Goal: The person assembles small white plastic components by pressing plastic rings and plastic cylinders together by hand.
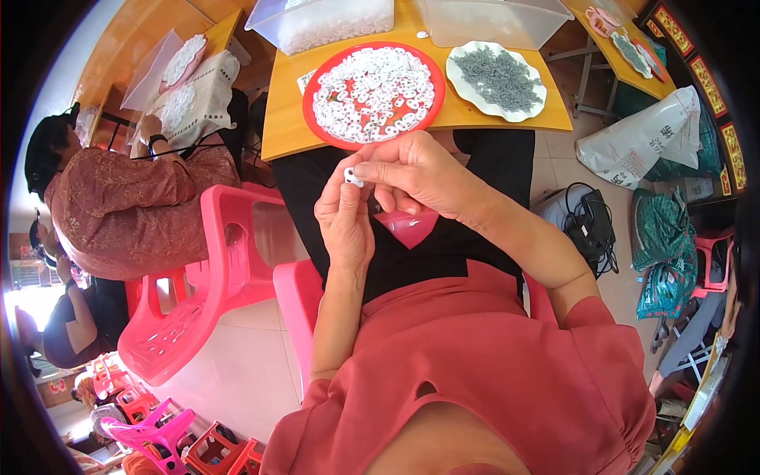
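A small white plastic piece with dark holes (353, 177) is pinched between both hands above my lap. My left hand (347, 220) holds it from below with thumb and fingers closed. My right hand (423, 176) comes in from the right, its thumb and forefinger closed on the same piece; whether it also holds a smaller part cannot be made out. Just beyond my hands, a round red tray (439, 91) carries many similar white pieces. To its right, a scalloped white plate (518, 115) holds a heap of small grey slender parts. Something pink and shiny (410, 228) lies under my hands.
Two clear plastic bins (324, 24) (491, 22) stand at the back of the yellow table (285, 131). A co-worker (142, 206) sits at left beside a pink chair (226, 261). At right are a white sack (645, 138), a black bag with cords (590, 226) and green bags (661, 229).
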Motion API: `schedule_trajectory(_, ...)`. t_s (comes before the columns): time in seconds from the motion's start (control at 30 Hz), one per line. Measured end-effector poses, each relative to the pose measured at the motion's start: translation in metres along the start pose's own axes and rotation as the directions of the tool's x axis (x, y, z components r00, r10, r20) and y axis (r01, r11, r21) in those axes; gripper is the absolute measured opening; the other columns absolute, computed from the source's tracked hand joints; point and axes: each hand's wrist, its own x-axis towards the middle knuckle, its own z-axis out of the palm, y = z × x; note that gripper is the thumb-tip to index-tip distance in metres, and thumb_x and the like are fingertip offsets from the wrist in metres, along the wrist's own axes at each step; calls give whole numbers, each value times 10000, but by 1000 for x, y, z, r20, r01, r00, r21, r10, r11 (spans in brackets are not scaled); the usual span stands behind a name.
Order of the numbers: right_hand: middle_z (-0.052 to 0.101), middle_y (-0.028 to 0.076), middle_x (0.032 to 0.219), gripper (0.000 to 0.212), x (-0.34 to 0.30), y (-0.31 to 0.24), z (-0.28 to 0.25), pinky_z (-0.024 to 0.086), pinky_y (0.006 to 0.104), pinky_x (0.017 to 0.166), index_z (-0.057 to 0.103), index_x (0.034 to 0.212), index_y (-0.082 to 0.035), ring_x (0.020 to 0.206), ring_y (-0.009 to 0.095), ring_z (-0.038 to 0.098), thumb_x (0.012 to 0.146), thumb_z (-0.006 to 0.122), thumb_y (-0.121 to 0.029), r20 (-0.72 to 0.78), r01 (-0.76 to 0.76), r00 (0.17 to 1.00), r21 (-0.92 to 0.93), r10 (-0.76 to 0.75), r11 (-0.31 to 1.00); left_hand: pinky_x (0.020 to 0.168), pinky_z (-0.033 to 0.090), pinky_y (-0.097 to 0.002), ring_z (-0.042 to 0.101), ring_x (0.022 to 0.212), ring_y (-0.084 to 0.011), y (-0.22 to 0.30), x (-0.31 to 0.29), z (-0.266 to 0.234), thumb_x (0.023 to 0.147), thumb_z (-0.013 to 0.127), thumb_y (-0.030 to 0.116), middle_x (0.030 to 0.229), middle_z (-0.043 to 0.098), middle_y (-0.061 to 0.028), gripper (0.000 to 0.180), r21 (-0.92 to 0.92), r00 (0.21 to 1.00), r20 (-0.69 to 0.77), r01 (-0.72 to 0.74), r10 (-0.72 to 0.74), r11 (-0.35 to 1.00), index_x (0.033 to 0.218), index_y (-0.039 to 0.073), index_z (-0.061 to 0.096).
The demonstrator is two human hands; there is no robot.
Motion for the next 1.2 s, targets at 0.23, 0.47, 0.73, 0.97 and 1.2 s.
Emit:
schedule_trajectory(0.23,672,74,659,289,-4,-4,1,364,184,411,713,1188,35,433,38,495,1060,632,-211,20,-30,999,42,29,999,1080,509,-371,634,1263,-236,2,-5,8,1076,613,242,1433,618,-216,414,5,998,-26,-61,61,998,1385,-33,602)
schedule_trajectory(0.47,685,76,670,280,-11,-10,-1,374,180,421,715,1209,22,439,37,497,1072,607,-197,42,-19,999,-36,21,999,1074,525,-397,639,1259,-260,8,-4,-5,1072,616,263,1425,612,-223,428,142,994,72,-95,85,985,1386,-27,593)
schedule_trajectory(0.73,680,131,721,247,-9,6,7,490,371,557,633,1198,17,641,194,685,1055,621,-185,177,515,844,-534,-507,671,1089,517,-404,642,1241,-259,7,-7,-8,1078,601,262,1445,598,-211,421,1,999,18,-50,50,999,1385,-26,587)
schedule_trajectory(0.97,633,126,667,166,-6,28,15,506,400,539,569,1015,-16,606,306,668,983,662,-150,238,516,718,-813,-654,271,1138,478,-423,595,1313,-280,1,-12,-3,1105,540,300,1487,565,-188,439,-39,997,5,-78,78,996,1397,-27,556)
schedule_trajectory(1.2,634,121,662,297,-6,38,16,503,364,476,567,1061,35,565,260,668,898,689,-182,262,490,592,-868,-763,82,1152,453,-419,577,1350,-290,7,-23,28,1113,517,309,1494,562,-200,477,-72,999,-38,-28,25,997,1408,-64,554)
